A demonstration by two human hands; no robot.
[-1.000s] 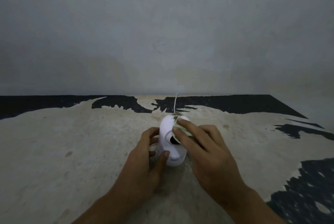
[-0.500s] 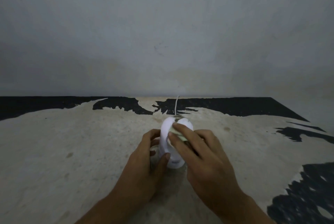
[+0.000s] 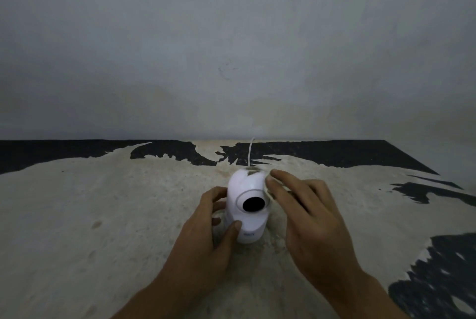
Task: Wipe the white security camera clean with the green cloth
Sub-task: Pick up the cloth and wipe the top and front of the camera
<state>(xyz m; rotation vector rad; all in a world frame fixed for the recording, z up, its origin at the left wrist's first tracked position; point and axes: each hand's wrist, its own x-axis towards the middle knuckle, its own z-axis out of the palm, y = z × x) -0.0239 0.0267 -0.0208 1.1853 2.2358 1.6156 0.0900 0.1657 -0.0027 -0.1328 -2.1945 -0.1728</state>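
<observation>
The white security camera stands upright on the worn surface at the middle, its black lens facing me. My left hand grips its base from the left, thumb across the front. My right hand is at the camera's right side, fingers pressing a small folded green cloth against the upper right of the head. Only a dim scrap of the cloth shows at the top and under my fingertips.
A thin white cable runs from behind the camera to the wall. The surface is pale with black patches along the back and at the right.
My right hand has slid with the cloth from the front of the camera head to its right side, uncovering the lens. My left hand keeps its hold.
</observation>
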